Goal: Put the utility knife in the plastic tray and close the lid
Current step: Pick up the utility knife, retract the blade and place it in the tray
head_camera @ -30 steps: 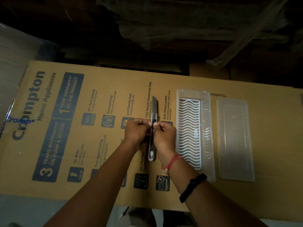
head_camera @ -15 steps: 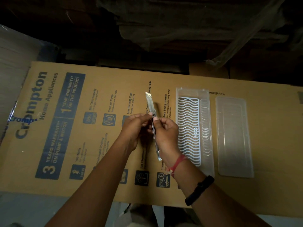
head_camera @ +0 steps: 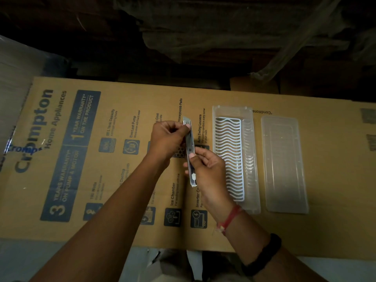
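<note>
The flattened cardboard box (head_camera: 142, 98) bears all the print, in dark blue and running sideways: "Crompton Home Appliances" at its left end, then panels reading "1 YEAR WARRANTY* ON THE PRODUCT" and "3 YEARS WARRANTY* ON PUMP & MOTOR". Smaller feature captions follow toward the middle, among them "Tank Capacity", "EverLast Pump", "Honeycomb Pads", "Auto Swing Louvers" and "Ice Chamber", with finer lines under each too blurred to read. Beyond the plastic tray (head_camera: 252, 159), upside-down print on the box reads "*Conditions".
</note>
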